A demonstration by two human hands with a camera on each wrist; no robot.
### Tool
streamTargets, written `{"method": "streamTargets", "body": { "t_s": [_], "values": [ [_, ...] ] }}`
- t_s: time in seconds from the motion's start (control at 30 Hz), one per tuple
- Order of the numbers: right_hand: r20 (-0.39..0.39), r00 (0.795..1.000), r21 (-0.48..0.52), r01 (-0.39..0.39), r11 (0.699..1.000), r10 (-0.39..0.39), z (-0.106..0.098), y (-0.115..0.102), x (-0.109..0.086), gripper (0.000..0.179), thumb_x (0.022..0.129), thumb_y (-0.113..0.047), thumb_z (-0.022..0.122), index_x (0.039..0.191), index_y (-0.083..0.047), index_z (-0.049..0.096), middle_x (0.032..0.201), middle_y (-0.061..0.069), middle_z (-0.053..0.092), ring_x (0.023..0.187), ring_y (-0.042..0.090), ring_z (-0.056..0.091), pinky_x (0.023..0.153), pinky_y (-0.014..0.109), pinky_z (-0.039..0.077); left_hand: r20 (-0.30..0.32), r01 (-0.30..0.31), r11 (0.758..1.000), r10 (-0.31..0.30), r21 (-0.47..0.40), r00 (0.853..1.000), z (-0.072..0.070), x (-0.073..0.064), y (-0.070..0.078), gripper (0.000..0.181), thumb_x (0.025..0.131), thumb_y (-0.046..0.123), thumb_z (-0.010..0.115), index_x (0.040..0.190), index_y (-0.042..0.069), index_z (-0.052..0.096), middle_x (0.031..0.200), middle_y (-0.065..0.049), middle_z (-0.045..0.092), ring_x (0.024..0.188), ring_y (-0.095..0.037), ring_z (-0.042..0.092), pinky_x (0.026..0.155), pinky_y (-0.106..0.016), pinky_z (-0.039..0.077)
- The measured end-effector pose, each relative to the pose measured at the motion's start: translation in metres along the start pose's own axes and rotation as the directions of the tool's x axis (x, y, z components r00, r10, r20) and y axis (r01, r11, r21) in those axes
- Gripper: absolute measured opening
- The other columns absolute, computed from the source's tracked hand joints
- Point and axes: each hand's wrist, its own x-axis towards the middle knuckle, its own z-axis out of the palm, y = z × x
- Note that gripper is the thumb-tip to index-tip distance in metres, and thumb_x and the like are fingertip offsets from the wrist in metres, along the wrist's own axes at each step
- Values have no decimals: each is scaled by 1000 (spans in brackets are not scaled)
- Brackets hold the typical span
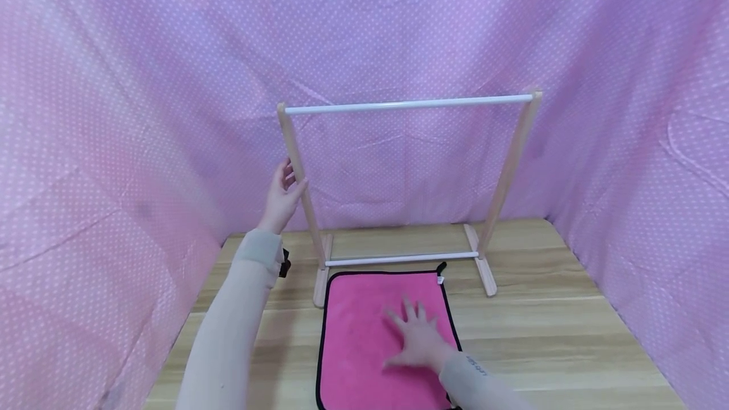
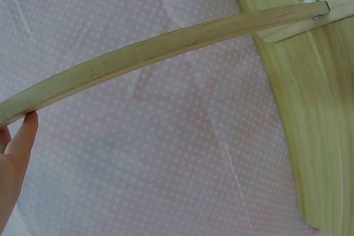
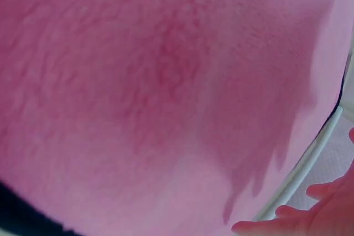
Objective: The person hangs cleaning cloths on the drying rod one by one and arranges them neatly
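Note:
A rack (image 1: 407, 105) with wooden side posts and two white rods stands upright on the table. My left hand (image 1: 283, 198) holds its left post around mid-height, the thumb at the near side and the fingers partly behind the wood. In the left wrist view, the thumb (image 2: 23, 139) meets the edge of the post (image 2: 166, 45). A pink towel (image 1: 359, 328) with black edging lies flat in front of the rack. Over its right part is my right hand (image 1: 421, 337), fingers spread wide. The right wrist view shows that hand's shadow on the pink cloth (image 3: 138, 109).
The wooden tabletop (image 1: 547, 328) extends to both sides of the towel. Pink dotted fabric (image 1: 398, 30) hangs around the back and sides. The rack's right foot (image 1: 483, 264) sits beyond the towel's far right corner, where a black loop (image 1: 441, 267) sticks out.

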Motion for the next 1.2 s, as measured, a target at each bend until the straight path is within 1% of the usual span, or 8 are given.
{"method": "streamTargets", "body": {
  "t_s": [0.1,0.3,0.43,0.57,0.67,0.87,1.07,1.2],
  "values": [
    [36,999,9,-15,1000,15,2,-4,1,107,56,-68,77,146,-26,36,152,29,19,129,64,19,85,86,21,-36,-29,999,29,14,999,0,5,-10,64,92,-4,54,148,5,24,144,-22,36,131,-34,37,108,-46,38],
    [128,990,-12,-59,998,60,6,-10,6,110,52,-65,81,146,-33,34,154,27,14,130,63,17,84,87,17,-73,-35,999,36,2,997,1,7,-12,63,90,-10,52,147,7,30,141,-21,40,128,-33,42,106,-44,41],
    [141,987,-22,-80,997,82,7,-12,10,110,51,-64,82,145,-34,35,154,26,15,130,62,19,83,87,18,-86,-31,999,29,-22,996,3,8,-13,61,91,-11,50,146,7,31,139,-21,42,126,-33,44,105,-44,43],
    [147,984,-38,-98,994,103,7,-14,12,110,49,-61,85,144,-35,35,154,26,15,130,62,20,83,87,18,-99,-12,999,8,-42,995,3,10,-14,60,91,-12,48,146,7,31,138,-21,43,125,-31,45,105,-43,43],
    [157,981,-46,-112,993,118,7,-16,14,110,48,-59,86,144,-37,36,154,25,16,131,61,20,84,87,19,-110,13,999,-18,-53,994,3,11,-15,60,92,-11,47,147,7,31,139,-20,43,125,-30,45,103,-37,46],
    [182,972,-56,-140,989,148,7,-19,18,105,49,-57,86,141,-39,40,154,23,17,133,59,17,84,87,20,-111,40,998,-45,-48,993,2,12,-15,59,93,-10,47,147,8,32,138,-18,44,123,-29,47,86,-20,50],
    [206,965,-77,-148,986,161,6,-20,20,101,50,-58,86,139,-38,44,154,21,21,134,57,17,85,86,21,-104,63,995,-71,-83,992,2,13,-16,57,93,-11,47,145,8,36,137,-16,47,120,-26,48,97,-29,49],
    [203,967,-102,-136,985,154,4,-21,21,100,49,-59,85,138,-36,46,152,22,26,133,57,20,84,85,24,-120,92,993,-101,-79,988,2,15,-16,56,93,-10,48,145,10,38,137,-15,48,116,-21,50,95,-26,49]
  ]
}}
